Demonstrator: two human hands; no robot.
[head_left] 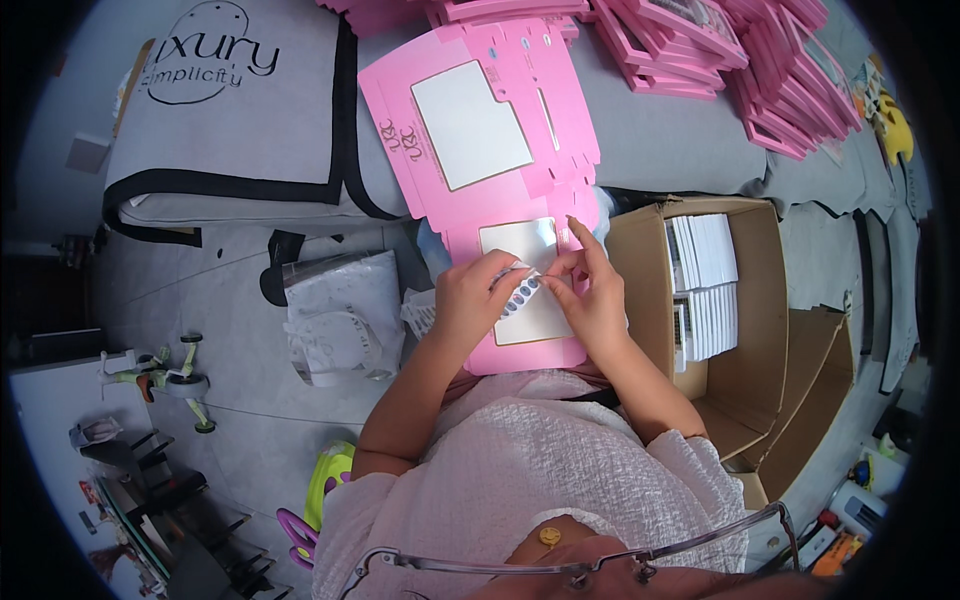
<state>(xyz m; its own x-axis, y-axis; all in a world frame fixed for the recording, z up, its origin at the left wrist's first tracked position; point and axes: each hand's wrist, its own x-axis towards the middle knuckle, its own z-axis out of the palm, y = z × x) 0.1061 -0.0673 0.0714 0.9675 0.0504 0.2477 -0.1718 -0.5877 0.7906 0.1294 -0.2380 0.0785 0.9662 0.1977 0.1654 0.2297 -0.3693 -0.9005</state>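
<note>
At the centre of the frame I am seeing the left hand holding a narrow white paper strip of round, dark-printed stickers, its thumb and fingers pressed together on the strip's left side. The strip is slanting: its long axis is running from lower left to upper right, and its upper end is pointing toward the right hand. That hand's thumb and one finger are almost meeting there, while another finger is pointing toward the top of the frame; I am unable to tell whether those tips are gripping the strip, a single sticker or nothing.

Beneath both hands, a flat, die-cut pink cardboard sheet is stretching from upper centre down past the middle, its long axis leaning so that the top end is pointing slightly left. I am not making out whether its upper and lower parts are one piece. The hands are covering some of its pale rectangular lower window, and glare is washing out the window's upper right corner.

The fingers are hiding the strip's left edge, and its print is looking too small to read. Left of that hand, a white patterned sheet is partly disappearing behind the wrist; I am unable to tell whether it is joining the strip.
</note>
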